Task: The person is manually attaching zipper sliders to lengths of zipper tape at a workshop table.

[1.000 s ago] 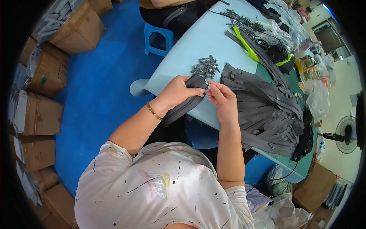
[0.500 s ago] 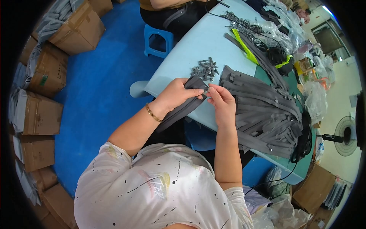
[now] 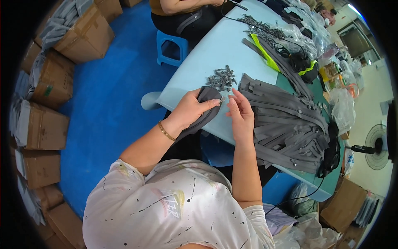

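Note:
My left hand (image 3: 187, 111) is closed on a dark grey zipper (image 3: 200, 121), thumb on top near its end. The rest of the strip hangs over the table edge toward my lap. A small metallic piece, apparently a zipper slider, shows at the end by my thumb. Just right of it, my right hand (image 3: 241, 115) has its fingers apart, with nothing visible in them. Beyond both hands lies a small heap of metal zipper sliders (image 3: 222, 78). A large pile of grey zippers (image 3: 290, 118) spreads over the table right of my right hand.
On the pale blue table (image 3: 215, 45), another heap of sliders (image 3: 265, 29), a yellow-green strip (image 3: 265, 54) and plastic bags lie farther back. A co-worker (image 3: 186, 12) sits on a blue stool (image 3: 172, 47). Cardboard boxes (image 3: 49, 124) line the left; a fan (image 3: 375, 147) stands right.
My right hand has come away from the zipper end and its fingers have spread. The left hand still holds the zipper, nearly in place.

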Available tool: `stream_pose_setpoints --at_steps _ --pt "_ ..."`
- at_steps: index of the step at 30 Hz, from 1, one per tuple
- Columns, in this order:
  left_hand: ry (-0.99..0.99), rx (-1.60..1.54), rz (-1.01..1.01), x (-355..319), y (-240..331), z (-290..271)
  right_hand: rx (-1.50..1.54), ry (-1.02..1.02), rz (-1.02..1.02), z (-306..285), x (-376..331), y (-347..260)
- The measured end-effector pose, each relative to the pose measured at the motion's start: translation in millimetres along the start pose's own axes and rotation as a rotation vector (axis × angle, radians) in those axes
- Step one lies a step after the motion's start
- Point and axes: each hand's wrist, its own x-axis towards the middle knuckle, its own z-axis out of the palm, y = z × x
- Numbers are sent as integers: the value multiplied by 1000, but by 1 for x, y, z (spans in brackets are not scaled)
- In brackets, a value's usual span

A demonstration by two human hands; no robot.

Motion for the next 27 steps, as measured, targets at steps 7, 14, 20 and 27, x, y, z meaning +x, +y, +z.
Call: stream_pose_setpoints --at_steps 7,14,20,27 --pt "50 -85 -36 -7 8 7 -148 -120 57 -1 0 -7" --pt "-18 -260 27 -3 5 4 5 108 14 4 -8 7" --pt "-60 -181 -38 -1 6 4 -36 20 -37 4 -9 0" --pt "-84 -75 -68 -5 4 1 -130 -130 125 -9 -8 -8"
